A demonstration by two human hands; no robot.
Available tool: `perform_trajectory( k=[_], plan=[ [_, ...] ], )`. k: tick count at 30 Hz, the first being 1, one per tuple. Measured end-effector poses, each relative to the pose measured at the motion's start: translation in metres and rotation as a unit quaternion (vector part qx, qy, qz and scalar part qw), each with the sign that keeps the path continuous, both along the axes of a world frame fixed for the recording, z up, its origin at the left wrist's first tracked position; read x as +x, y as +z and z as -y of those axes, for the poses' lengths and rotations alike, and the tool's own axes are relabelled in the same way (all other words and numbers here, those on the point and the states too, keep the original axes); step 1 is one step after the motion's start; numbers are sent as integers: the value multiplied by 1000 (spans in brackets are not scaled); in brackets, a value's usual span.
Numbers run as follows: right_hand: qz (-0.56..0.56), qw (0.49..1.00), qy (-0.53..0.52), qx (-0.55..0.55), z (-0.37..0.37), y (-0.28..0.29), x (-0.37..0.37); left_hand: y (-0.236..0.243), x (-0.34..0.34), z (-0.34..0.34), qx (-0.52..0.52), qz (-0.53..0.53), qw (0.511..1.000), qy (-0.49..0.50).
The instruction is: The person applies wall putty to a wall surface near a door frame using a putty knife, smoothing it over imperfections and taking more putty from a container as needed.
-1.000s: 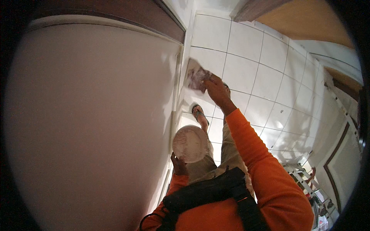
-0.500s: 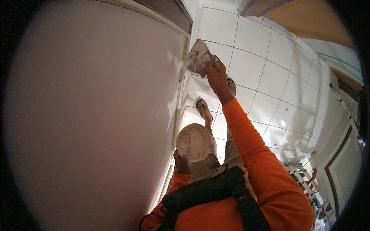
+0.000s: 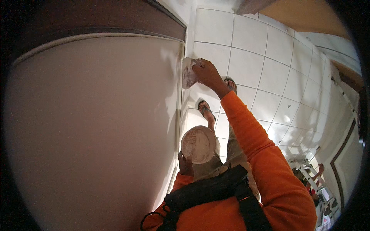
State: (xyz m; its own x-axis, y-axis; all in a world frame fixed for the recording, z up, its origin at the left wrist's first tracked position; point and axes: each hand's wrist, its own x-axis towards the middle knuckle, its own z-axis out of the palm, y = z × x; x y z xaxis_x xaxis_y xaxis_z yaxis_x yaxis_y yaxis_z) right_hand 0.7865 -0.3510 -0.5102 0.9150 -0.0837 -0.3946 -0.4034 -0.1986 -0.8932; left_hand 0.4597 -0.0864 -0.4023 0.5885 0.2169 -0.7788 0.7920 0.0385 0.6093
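Observation:
Stretched out ahead, my right hand [image 3: 208, 75] is closed on a flat putty scraper [image 3: 189, 74] smeared with pale paste. Its blade lies up against the edge strip of a large light panel [image 3: 115, 115]; whether it presses there I cannot tell. Nearer my body, my left hand [image 3: 185, 165] grips a round tub [image 3: 198, 144] from its left side. Pale putty coats the inside of the tub. Most of the left fingers are hidden beneath it.
A dark brown band [image 3: 104, 21] runs above the panel. White floor tiles [image 3: 246, 65] spread to the right, with my sandalled feet [image 3: 206, 109] on them. An aluminium ladder [image 3: 314, 181] with things around it stands at lower right. A brown wooden piece [image 3: 256, 5] is at the far end.
My right hand has come a little nearer and to the left, bringing the scraper closer to the panel's edge. The whole view has shifted, with more of the dark band showing.

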Motion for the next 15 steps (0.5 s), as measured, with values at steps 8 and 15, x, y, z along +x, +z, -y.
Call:
perform_trajectory(
  k=[8,15],
  plan=[
    [-29,976,209,50,6,25,-12,6,19,4,0,4,1000,-13],
    [-414,802,-67,425,-21,4,-15,8,53,24,11,10,999,-40]
  ],
)
